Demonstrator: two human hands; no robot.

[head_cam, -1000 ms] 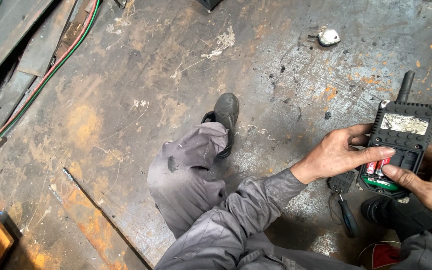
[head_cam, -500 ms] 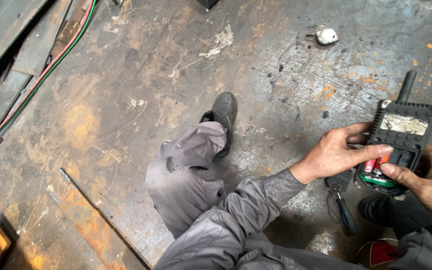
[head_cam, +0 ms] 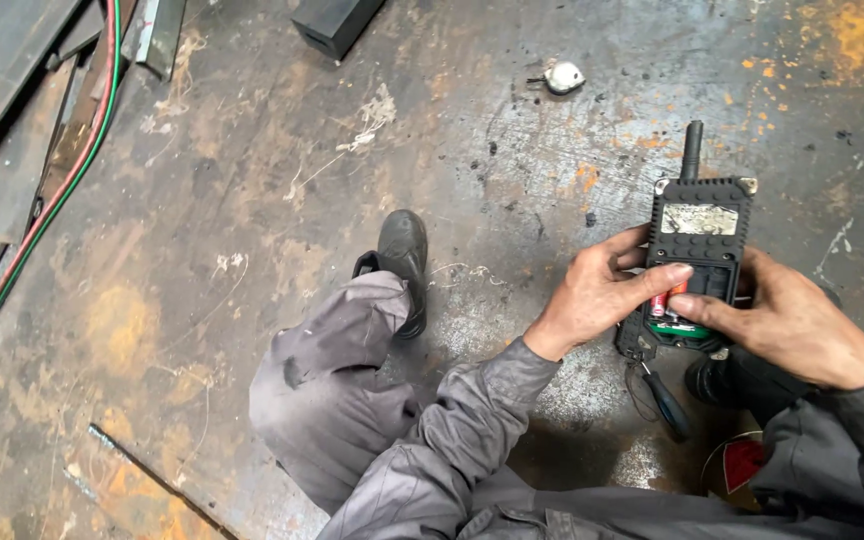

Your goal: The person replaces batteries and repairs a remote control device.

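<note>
A black hand-held remote control point(head_cam: 700, 240) with a short antenna lies back-up between both hands, its battery bay uncovered. My left hand point(head_cam: 597, 290) grips its left side, the index finger reaching across onto the red batteries point(head_cam: 668, 300). My right hand point(head_cam: 787, 325) holds the right side, its fingertip pressing at the same bay above a green strip. I sit on a stained steel floor, grey sleeves and a grey trouser leg in view.
A dark-handled screwdriver point(head_cam: 665, 400) lies on the floor under the remote. My black boot point(head_cam: 404, 255) rests ahead. A small white object point(head_cam: 564, 76) and a black block point(head_cam: 334, 22) lie farther off. Red and green hoses point(head_cam: 67, 160) run along metal plates at left.
The view has shifted a little and the remote sits slightly lower in frame. Both hands keep their hold, fingers still at the battery bay.
</note>
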